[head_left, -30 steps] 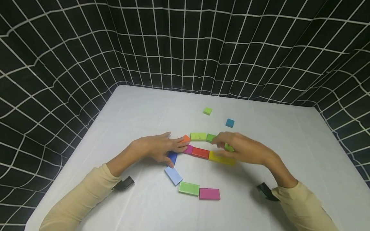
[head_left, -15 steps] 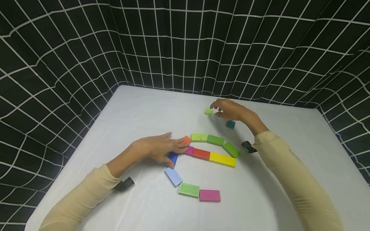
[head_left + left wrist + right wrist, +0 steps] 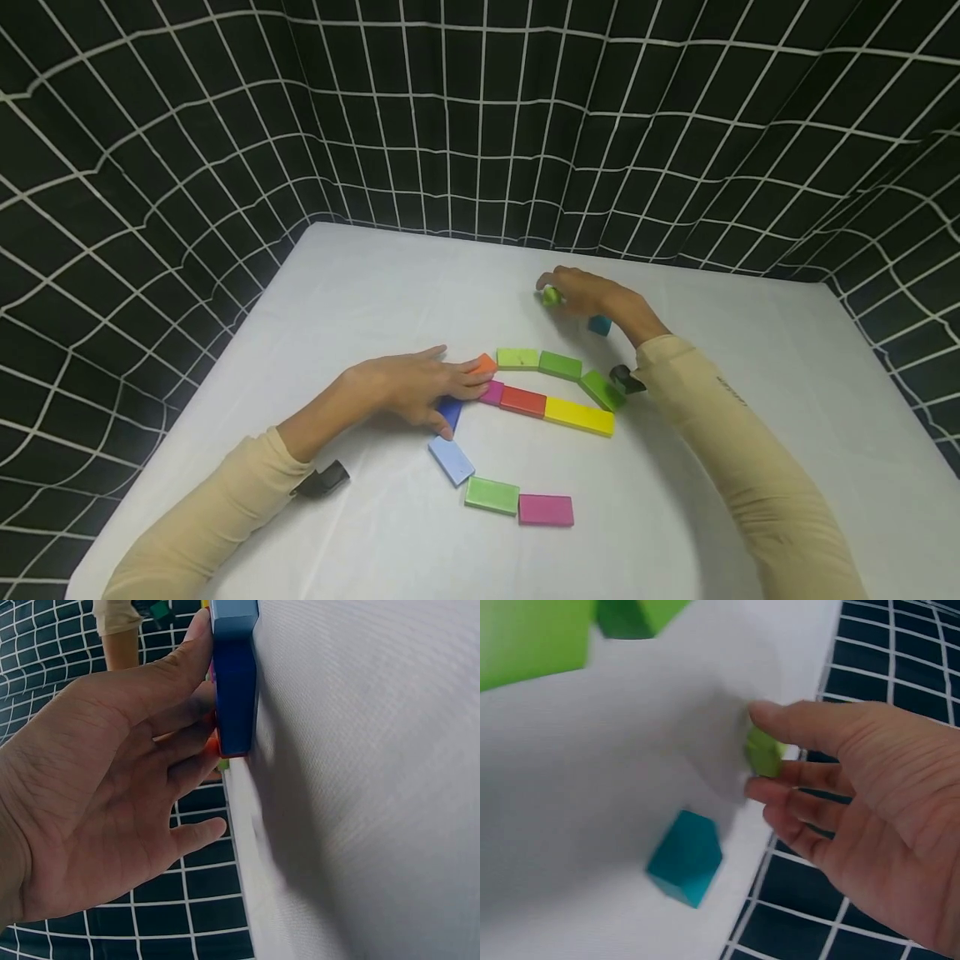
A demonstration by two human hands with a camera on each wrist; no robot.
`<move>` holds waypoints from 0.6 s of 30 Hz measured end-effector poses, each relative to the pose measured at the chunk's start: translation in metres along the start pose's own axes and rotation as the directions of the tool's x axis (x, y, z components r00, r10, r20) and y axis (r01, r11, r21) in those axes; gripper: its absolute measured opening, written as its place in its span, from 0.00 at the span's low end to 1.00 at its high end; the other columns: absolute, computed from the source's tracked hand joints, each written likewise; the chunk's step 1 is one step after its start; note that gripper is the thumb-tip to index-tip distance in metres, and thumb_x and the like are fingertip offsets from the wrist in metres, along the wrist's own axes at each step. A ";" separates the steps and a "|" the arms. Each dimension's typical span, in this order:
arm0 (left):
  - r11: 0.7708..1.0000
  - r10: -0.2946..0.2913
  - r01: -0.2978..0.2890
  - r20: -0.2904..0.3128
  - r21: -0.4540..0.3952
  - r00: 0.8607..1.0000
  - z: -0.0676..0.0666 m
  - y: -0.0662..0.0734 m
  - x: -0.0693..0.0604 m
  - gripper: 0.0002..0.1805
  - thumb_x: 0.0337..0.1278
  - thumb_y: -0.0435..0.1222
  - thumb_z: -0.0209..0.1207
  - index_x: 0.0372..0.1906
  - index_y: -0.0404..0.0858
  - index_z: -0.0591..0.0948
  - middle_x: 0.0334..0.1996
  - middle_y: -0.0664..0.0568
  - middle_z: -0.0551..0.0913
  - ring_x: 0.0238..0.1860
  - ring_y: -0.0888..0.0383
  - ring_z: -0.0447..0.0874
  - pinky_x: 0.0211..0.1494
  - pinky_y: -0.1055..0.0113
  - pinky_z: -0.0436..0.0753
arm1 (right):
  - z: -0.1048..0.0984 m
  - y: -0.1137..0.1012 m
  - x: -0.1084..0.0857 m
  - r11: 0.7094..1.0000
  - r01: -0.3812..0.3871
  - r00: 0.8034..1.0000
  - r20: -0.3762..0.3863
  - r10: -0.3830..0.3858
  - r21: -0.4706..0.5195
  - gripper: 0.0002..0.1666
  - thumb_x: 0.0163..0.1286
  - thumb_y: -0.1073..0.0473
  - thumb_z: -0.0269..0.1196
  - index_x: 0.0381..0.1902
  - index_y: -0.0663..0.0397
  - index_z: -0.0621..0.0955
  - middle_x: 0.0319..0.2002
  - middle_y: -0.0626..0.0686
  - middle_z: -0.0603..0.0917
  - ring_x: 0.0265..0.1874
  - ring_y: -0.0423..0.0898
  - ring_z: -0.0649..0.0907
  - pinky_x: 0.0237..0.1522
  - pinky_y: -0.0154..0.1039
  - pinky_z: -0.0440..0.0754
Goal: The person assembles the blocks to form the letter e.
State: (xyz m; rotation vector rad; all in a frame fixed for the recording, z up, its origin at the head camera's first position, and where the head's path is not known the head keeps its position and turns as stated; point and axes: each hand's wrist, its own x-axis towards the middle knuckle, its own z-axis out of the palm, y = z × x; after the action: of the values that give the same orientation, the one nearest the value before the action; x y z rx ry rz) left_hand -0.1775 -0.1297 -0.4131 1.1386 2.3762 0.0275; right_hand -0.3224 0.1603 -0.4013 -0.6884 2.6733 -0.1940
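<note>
My left hand rests with fairly straight fingers on the orange block and the magenta block. Its thumb touches near the dark blue block and the light blue block. At the back of the table, my right hand pinches a small lime-green block between thumb and fingers. A small teal block lies close beside that hand, partly covered by it in the head view.
A red block and a yellow block continue the inner row. Lime and green blocks curve above it. A light green block and a pink block lie at the front. Gridded black cloth surrounds the white table.
My right hand has let go of a green block at the end of the upper curve, moved to the back and taken hold of the small lime-green block. The left hand stays put.
</note>
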 end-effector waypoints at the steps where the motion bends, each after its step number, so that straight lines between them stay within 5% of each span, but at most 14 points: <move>1: 1.000 -0.001 0.001 0.000 -0.001 1.000 0.000 0.000 0.000 0.49 0.62 0.59 0.66 0.83 0.54 0.57 0.86 0.62 0.49 0.87 0.58 0.43 0.89 0.43 0.44 | 0.001 0.000 0.000 1.000 -0.001 1.000 -0.009 0.001 -0.001 0.31 0.72 0.65 0.66 0.71 0.49 0.76 0.66 0.61 0.79 0.64 0.58 0.78 0.73 0.62 0.76; 11: 1.000 0.002 -0.002 0.003 0.006 1.000 0.000 0.000 -0.001 0.49 0.62 0.59 0.66 0.83 0.54 0.57 0.86 0.62 0.49 0.88 0.58 0.43 0.89 0.42 0.44 | 0.010 -0.002 -0.009 0.999 0.031 0.992 -0.119 -0.032 -0.010 0.25 0.70 0.67 0.68 0.64 0.53 0.82 0.60 0.59 0.84 0.58 0.57 0.81 0.70 0.57 0.81; 18: 1.000 0.011 -0.011 -0.015 0.000 1.000 0.000 -0.001 -0.001 0.49 0.62 0.59 0.66 0.83 0.53 0.58 0.86 0.62 0.49 0.88 0.57 0.43 0.89 0.40 0.44 | 0.010 -0.024 -0.041 0.991 0.136 0.957 -0.260 -0.130 0.004 0.29 0.64 0.65 0.74 0.62 0.62 0.82 0.50 0.58 0.88 0.45 0.53 0.82 0.58 0.52 0.87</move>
State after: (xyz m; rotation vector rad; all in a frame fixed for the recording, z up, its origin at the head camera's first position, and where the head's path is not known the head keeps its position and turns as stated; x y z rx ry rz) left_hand -0.1780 -0.1314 -0.4128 1.1549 2.3834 0.0407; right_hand -0.2745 0.1592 -0.3922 -0.8930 2.8670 -0.3731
